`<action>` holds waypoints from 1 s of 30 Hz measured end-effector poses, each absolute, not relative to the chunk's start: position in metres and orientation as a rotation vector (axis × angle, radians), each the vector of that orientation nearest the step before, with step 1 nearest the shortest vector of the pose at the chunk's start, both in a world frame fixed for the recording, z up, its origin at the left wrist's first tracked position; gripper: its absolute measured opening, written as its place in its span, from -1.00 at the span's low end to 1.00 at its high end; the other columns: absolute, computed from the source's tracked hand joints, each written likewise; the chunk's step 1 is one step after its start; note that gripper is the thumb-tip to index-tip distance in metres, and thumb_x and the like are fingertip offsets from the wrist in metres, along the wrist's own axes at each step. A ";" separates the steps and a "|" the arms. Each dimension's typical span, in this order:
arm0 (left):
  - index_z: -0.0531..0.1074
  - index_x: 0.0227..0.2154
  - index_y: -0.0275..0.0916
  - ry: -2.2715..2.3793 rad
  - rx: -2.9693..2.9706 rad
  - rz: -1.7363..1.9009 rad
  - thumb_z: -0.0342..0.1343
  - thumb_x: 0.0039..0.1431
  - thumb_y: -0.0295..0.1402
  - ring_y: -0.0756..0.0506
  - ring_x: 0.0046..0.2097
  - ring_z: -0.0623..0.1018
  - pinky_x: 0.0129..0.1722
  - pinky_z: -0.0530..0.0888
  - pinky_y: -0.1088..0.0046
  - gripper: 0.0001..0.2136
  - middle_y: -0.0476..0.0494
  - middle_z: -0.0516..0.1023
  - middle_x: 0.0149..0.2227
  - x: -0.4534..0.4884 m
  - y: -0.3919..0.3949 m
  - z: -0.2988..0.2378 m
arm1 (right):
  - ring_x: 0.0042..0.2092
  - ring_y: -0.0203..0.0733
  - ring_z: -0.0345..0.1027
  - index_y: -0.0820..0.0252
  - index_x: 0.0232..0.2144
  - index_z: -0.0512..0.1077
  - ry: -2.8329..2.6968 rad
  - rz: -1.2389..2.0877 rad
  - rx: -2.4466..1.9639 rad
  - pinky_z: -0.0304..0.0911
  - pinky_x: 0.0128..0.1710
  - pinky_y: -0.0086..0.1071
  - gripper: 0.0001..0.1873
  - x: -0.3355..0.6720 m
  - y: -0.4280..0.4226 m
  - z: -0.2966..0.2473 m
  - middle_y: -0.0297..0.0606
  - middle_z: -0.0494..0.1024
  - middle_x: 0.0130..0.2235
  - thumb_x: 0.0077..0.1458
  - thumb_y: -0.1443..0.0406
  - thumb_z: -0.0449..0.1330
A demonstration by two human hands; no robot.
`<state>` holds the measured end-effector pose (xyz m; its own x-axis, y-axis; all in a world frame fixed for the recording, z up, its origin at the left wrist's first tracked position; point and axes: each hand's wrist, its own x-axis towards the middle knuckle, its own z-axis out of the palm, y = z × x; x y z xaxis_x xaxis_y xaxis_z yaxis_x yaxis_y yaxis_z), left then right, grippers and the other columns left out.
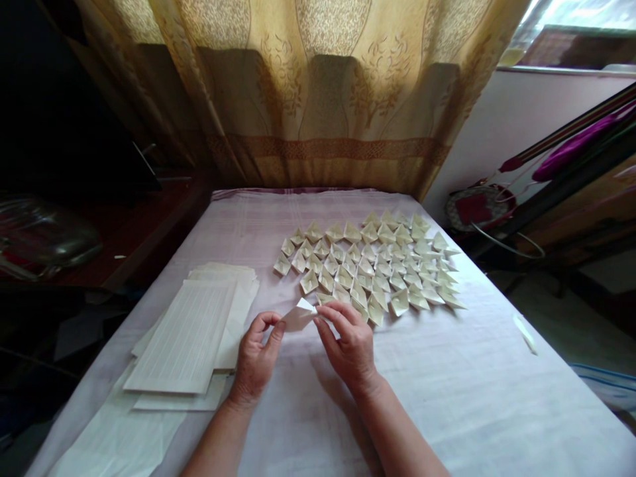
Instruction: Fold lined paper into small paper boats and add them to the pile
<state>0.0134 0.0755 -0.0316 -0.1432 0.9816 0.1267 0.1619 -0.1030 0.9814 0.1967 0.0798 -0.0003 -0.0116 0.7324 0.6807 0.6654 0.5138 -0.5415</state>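
Between my two hands, a small folded paper boat [299, 317] is held a little above the tablecloth. My left hand [258, 351] pinches its left end between thumb and fingers. At its right end, my right hand [348, 339] grips the tip with thumb and forefinger. Just beyond my hands stand rows of several folded paper boats [364, 266], pale and close together. Left of my left hand lies a stack of lined paper sheets [181, 338], with loose sheets askew beneath it.
A pale cloth covers the table [447, 384]. A white strip [525, 334] lies near its right edge. Patterned curtains [318, 93] hang behind the far edge. A dark wooden cabinet [163, 218] stands at the left, and a round bag [479, 205] is beyond the right corner.
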 end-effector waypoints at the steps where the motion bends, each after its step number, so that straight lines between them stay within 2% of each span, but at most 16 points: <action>1: 0.43 -0.32 -0.23 1.373 1.329 1.335 0.15 0.20 -0.14 -0.06 -0.23 0.51 -0.17 0.42 0.48 -0.77 -0.05 0.51 -0.33 0.014 0.076 -0.032 | -0.21 -0.20 0.47 0.12 -0.23 0.51 -1.731 0.076 -1.191 0.41 -0.19 -0.34 -0.90 0.197 0.080 0.000 -0.21 0.57 -0.24 0.23 0.33 0.18; 8: 0.43 -0.32 -0.23 1.374 1.274 1.371 0.17 0.18 -0.10 -0.06 -0.25 0.50 -0.18 0.42 0.47 -0.73 -0.05 0.50 -0.33 0.015 0.075 -0.031 | -0.19 -0.17 0.46 0.13 -0.34 0.43 -1.780 0.161 -1.161 0.37 -0.17 -0.31 -0.92 0.198 0.079 0.006 -0.21 0.56 -0.26 0.22 0.32 0.16; 20: 0.42 -0.30 -0.22 1.340 1.153 1.380 0.21 0.11 -0.05 -0.08 -0.22 0.52 -0.17 0.44 0.45 -0.68 -0.07 0.52 -0.33 0.016 0.077 -0.029 | -0.14 -0.17 0.41 0.12 -0.34 0.36 -1.836 0.288 -1.064 0.29 -0.11 -0.29 -0.88 0.195 0.078 0.005 -0.21 0.54 -0.20 0.23 0.39 0.07; 24: 0.41 -0.32 -0.23 1.304 1.131 1.382 0.22 0.09 -0.07 -0.08 -0.24 0.53 -0.17 0.44 0.45 -0.69 -0.06 0.53 -0.34 0.015 0.079 -0.027 | -0.23 -0.19 0.39 0.14 -0.36 0.38 -1.843 0.326 -1.089 0.27 -0.19 -0.33 -0.87 0.197 0.079 0.006 -0.22 0.52 -0.28 0.23 0.36 0.07; 30: 0.36 -0.31 -0.21 1.318 1.066 1.292 0.21 0.03 -0.10 0.00 -0.44 0.48 -0.39 0.41 0.52 -0.69 0.04 0.49 -0.48 0.015 0.073 -0.015 | -0.45 -0.30 0.28 0.17 -0.49 0.41 -1.696 0.685 -1.250 0.18 -0.42 -0.47 -0.78 0.196 0.072 0.001 -0.35 0.44 -0.50 0.18 0.26 0.10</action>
